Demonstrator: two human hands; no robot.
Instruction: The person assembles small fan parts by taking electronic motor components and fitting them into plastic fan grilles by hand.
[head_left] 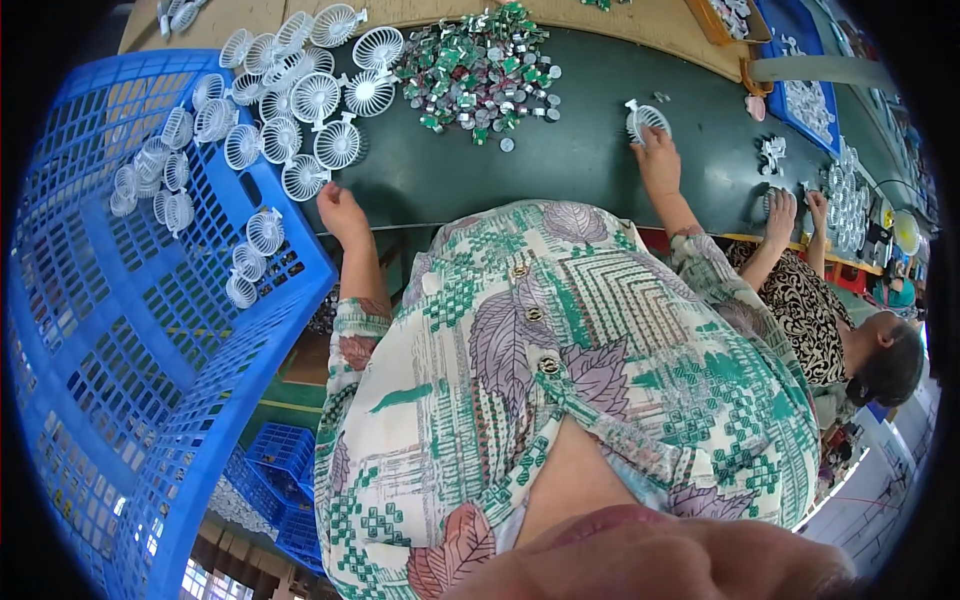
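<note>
My right hand (pixel 657 165) holds a round white plastic fan guard (pixel 650 122) with a short neck, out over the green table. Over at the left, my left hand (pixel 343 213) has its fingers closed at the neck of another white fan guard (pixel 301 178), at the near edge of a pile. More white fan guards (pixel 315 97) lie heaped behind it. A mound of small green and silver parts (pixel 480 75) lies between my hands at the back; what each part is, I cannot make out.
A big blue plastic basket (pixel 190 400) with several fan guards inside stands tilted against the table (pixel 560 165) at the left. At the right a co-worker (pixel 800 310) handles white parts. A blue tray (pixel 800 70) stands at the back right, beside a grey bar (pixel 820 69).
</note>
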